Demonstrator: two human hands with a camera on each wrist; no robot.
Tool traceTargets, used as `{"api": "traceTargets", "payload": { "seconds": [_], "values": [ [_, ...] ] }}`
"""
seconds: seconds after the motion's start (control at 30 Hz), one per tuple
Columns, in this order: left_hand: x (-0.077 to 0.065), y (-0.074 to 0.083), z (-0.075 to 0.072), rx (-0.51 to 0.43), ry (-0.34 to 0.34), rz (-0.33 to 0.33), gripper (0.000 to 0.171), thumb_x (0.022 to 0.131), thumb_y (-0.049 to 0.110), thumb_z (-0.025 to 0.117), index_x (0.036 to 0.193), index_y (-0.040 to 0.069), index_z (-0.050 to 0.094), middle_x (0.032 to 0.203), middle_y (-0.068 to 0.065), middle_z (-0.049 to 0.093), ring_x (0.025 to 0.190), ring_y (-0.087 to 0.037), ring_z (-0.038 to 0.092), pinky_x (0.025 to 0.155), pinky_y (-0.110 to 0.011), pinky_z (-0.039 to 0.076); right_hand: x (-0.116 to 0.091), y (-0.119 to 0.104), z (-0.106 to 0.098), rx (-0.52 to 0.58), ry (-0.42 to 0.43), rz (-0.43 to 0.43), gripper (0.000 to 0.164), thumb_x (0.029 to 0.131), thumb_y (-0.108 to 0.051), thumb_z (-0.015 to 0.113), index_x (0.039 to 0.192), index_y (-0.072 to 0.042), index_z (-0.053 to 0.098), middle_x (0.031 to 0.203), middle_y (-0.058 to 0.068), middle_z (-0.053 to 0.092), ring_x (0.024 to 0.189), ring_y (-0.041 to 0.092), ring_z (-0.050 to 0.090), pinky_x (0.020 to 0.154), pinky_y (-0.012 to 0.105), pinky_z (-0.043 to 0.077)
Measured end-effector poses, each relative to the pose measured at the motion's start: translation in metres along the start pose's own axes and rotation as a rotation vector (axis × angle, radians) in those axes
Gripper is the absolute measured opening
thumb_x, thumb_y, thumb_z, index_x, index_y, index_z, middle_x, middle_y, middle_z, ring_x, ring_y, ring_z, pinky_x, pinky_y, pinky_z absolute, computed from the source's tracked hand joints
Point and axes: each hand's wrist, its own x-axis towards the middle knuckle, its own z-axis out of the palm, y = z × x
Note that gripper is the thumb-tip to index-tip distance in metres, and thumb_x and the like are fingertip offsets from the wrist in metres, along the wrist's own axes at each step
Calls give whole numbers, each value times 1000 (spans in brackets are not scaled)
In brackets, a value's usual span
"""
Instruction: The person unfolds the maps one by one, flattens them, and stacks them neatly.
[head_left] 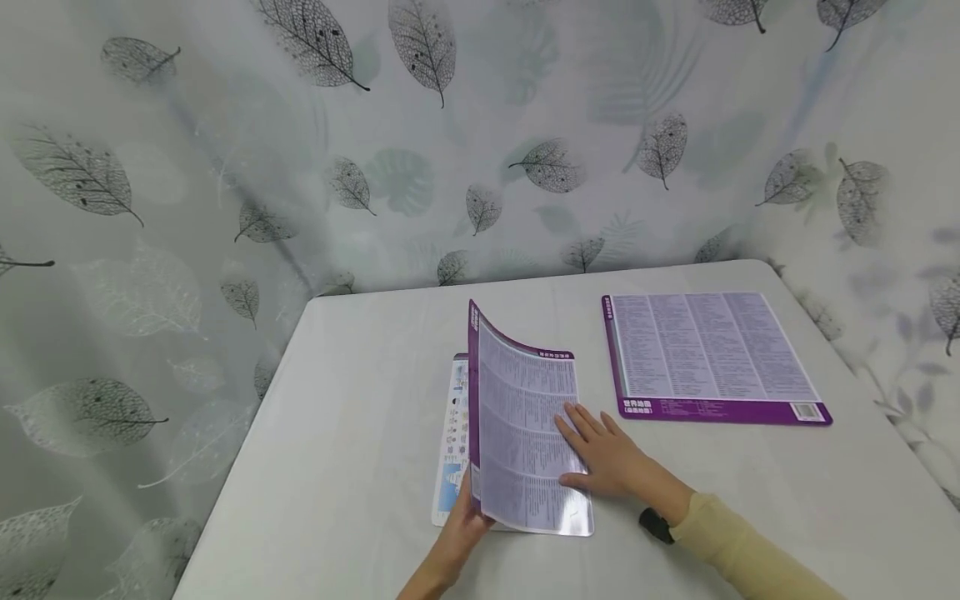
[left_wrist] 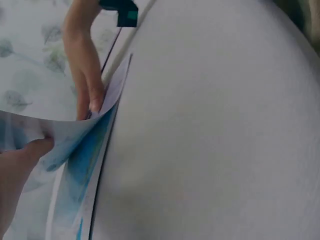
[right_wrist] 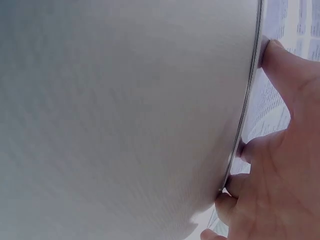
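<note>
A glossy purple-bordered sheet of printed text [head_left: 528, 425] is bent upward along its left side. My left hand [head_left: 461, 529] grips its lower left edge, the thumb [left_wrist: 42, 147] showing on the sheet in the left wrist view. My right hand [head_left: 603, 458] rests with spread fingers on its right side, pressing near the edge. In the right wrist view, the fingertips of the right hand [right_wrist: 280, 165] touch that edge. Beneath the raised side lies a second sheet with small coloured pictures [head_left: 452, 450], mostly covered by the first.
Another purple-bordered text sheet [head_left: 712, 350] lies flat at the right of the white table [head_left: 360, 400]. A curtain with a leaf print [head_left: 480, 150] hangs behind and beside the table. A black band [head_left: 657, 527] is on the right wrist, by a yellow sleeve.
</note>
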Motion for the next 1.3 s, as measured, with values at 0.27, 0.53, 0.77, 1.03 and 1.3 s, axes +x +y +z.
{"api": "traceTargets", "payload": {
  "seconds": [0.27,0.53,0.77,1.03,1.3],
  "values": [
    [19,-28,20,115,113,-8,87,90,1,59,148,8,-5,141,-28,21,121,-45,40,92,-36,44,1,1,5,0,39,3,87,83,-57,59,140,5,37,145,28,27,132,43,24,102,62,20],
    [24,-43,33,364,208,-102,46,91,7,57,128,-9,36,122,-20,50,115,-37,50,97,-33,40,0,6,12,39,66,-28,88,84,-58,57,139,7,36,143,30,28,131,46,24,100,65,19],
    [27,-35,40,415,365,-218,30,85,-1,53,114,-10,53,110,-17,60,100,-29,57,87,-33,45,0,8,6,101,-14,15,87,87,-57,53,143,6,30,147,28,22,134,43,19,102,64,15],
    [31,7,37,238,406,-205,26,91,-4,49,114,-17,49,106,-23,60,87,-29,62,73,-28,52,-7,24,-10,226,100,20,81,93,-51,48,146,3,20,150,22,17,135,39,18,104,61,16],
    [31,61,23,57,459,-71,32,91,-7,48,117,-23,40,113,-35,54,96,-23,63,83,-31,50,-11,31,-24,341,143,35,70,97,-38,48,147,2,20,150,22,17,135,41,19,103,62,15]
  ]
}}
